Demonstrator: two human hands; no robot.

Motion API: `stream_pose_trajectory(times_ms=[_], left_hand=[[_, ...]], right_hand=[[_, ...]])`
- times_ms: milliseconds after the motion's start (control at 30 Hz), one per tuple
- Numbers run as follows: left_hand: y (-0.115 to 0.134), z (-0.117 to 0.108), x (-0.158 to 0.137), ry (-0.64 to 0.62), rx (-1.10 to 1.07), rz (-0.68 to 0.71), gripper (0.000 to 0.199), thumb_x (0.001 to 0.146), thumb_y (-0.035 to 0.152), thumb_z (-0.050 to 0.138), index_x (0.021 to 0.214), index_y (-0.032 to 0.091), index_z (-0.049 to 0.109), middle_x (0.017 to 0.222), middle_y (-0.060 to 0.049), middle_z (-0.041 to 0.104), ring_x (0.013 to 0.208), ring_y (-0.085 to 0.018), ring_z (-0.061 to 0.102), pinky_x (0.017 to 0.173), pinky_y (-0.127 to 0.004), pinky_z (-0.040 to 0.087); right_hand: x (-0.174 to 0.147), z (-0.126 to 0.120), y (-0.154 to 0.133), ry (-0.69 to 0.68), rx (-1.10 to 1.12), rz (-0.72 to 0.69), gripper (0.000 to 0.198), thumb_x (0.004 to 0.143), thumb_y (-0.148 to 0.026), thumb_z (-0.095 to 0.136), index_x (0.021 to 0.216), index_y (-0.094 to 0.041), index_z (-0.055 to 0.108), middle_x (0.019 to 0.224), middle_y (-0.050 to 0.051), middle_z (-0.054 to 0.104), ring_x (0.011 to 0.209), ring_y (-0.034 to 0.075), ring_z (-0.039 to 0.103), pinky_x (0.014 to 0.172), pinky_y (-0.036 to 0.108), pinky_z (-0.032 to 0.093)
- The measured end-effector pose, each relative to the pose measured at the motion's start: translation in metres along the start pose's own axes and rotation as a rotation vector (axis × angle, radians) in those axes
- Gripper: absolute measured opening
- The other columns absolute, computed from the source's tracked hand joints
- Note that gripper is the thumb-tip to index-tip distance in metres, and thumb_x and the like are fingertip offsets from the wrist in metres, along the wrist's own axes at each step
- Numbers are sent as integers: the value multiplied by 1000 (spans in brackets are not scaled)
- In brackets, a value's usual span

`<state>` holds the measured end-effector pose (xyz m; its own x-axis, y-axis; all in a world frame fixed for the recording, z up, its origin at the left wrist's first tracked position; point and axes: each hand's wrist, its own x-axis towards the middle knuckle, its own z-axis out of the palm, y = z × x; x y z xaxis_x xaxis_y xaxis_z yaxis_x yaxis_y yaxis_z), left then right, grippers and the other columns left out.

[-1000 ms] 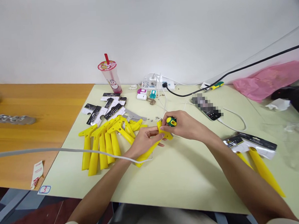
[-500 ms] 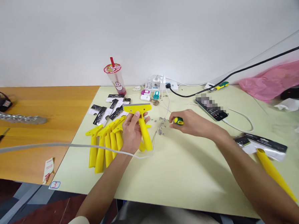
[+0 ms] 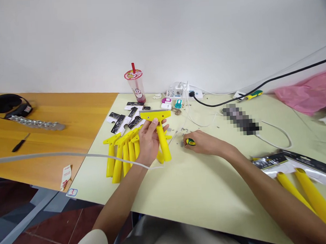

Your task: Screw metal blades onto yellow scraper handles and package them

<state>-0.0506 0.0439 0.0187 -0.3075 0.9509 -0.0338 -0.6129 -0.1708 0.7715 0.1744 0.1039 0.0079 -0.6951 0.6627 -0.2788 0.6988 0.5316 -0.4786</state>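
Observation:
A yellow scraper (image 3: pixel 164 142) with a thin metal blade along its head is gripped in my left hand (image 3: pixel 149 139), blade edge facing away from me. Wrapped in my right hand (image 3: pixel 201 142) is a green and yellow screwdriver (image 3: pixel 190 142); its shaft is not visible. The fingertips of that hand are down at a loose cluster of small screws (image 3: pixel 182 144) on the table. Several more yellow scrapers (image 3: pixel 117 162) lie side by side to the left, partly behind my left hand and forearm.
Black and white cards (image 3: pixel 121 123) lie behind the scrapers, near a drink cup (image 3: pixel 138 87) with a straw. A power strip (image 3: pixel 177 91), phone (image 3: pixel 241 119) and second screwdriver (image 3: pixel 254 95) are farther back. Packaged scrapers (image 3: pixel 317 197) lie at right. A white cable (image 3: pixel 110 159) crosses in front.
My right hand has lowered with the screwdriver to the small screws. The left hand still holds the scraper in much the same pose. The whole view has shifted a little leftward.

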Motion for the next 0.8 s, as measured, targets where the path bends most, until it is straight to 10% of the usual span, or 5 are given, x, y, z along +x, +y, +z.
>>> stream_pose_trajectory(times_ms=[600,800], left_hand=[[-5,6,-7,-67,109,-93,37,81,44,97,98,19,75,120,-7,80,122,-29,79,110,-44,65],[-19,8,-14,-110,159,-187,35,81,43,98,95,17,79,116,-8,80,115,-30,81,103,-47,69]], right_hand=[[-8,-13,-4,36,59,-39,12,98,-29,64,93,-23,73,91,7,77,85,25,67,78,35,45],[-41,-52,-34,418,260,-27,20,100,-42,68,97,-24,76,94,4,80,75,20,64,72,34,45]])
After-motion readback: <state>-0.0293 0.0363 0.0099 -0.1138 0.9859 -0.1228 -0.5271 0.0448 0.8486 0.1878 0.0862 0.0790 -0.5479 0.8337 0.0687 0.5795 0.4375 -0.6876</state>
